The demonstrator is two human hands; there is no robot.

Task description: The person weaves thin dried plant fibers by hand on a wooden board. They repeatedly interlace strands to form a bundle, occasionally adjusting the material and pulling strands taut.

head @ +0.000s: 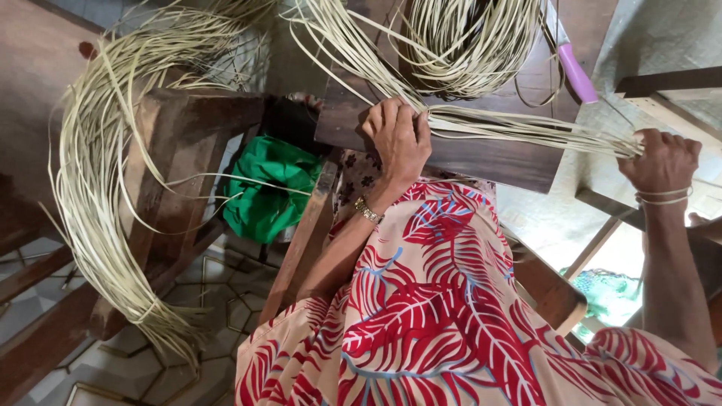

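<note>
Two hands stretch one bundle of pale cane strips across a dark wooden board. Your left hand presses flat on the bundle, fingers closed over it and pinning it to the board's top. Your right hand is clenched around the far end, where the strips gather into a tight tail; a few loose strands ring that wrist. Between the two grips the strips run nearly straight and close together. To work this well, judging from how they lie, keep the left palm firm so no strip slips, and hold the pull even so the bundle stays flat and untwisted. Behind the left hand the strips fan out into a coil. A purple-handled knife lies near it. Another long hank drapes a wooden frame, beside a green cloth.
</note>
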